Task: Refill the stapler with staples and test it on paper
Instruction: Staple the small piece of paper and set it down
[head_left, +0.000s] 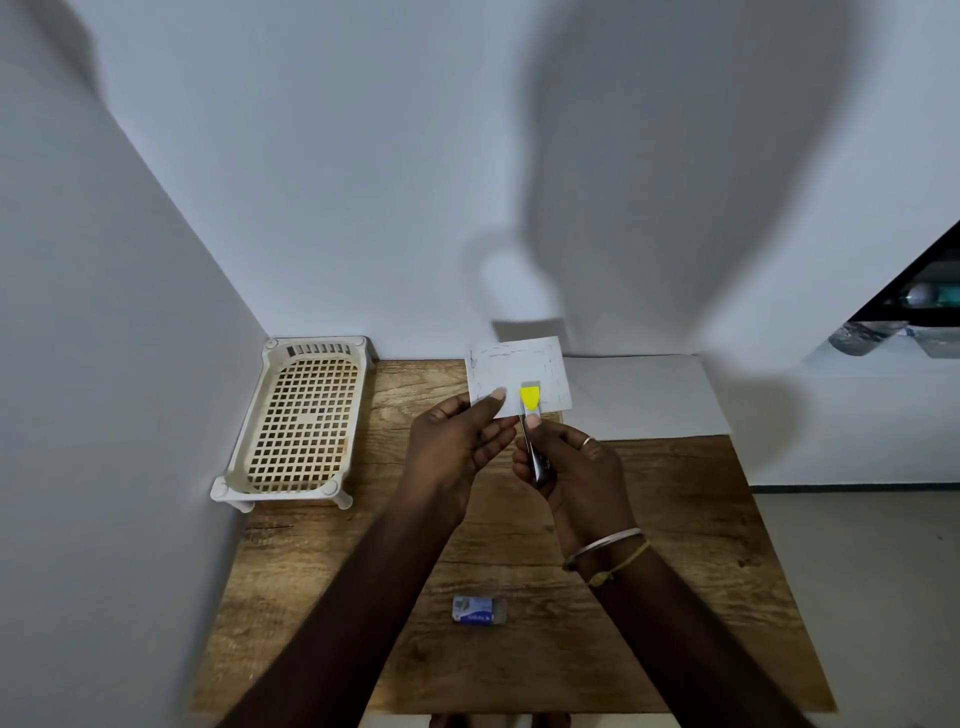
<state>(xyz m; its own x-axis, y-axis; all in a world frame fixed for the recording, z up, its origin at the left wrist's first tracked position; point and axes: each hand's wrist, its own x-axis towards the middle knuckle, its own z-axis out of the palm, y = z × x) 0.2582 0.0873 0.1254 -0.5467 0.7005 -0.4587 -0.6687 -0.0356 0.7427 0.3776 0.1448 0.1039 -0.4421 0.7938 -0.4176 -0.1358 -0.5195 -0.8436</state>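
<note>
My left hand (457, 441) pinches the lower left corner of a small white paper (519, 371), held up above the wooden table (675, 597). The paper carries rows of staples along its edges. My right hand (576, 467) grips a slim metal stapler (531, 415) with a yellow top. The stapler's front end lies over the paper's lower edge, right of my left thumb. A small blue staple box (479, 609) lies flat on the table near the front edge, between my forearms.
A cream perforated plastic tray (298, 421) on short legs stands at the table's back left, against the wall. A white sheet (644, 395) covers the table's back right corner. White walls close the left and back sides. The floor lies to the right.
</note>
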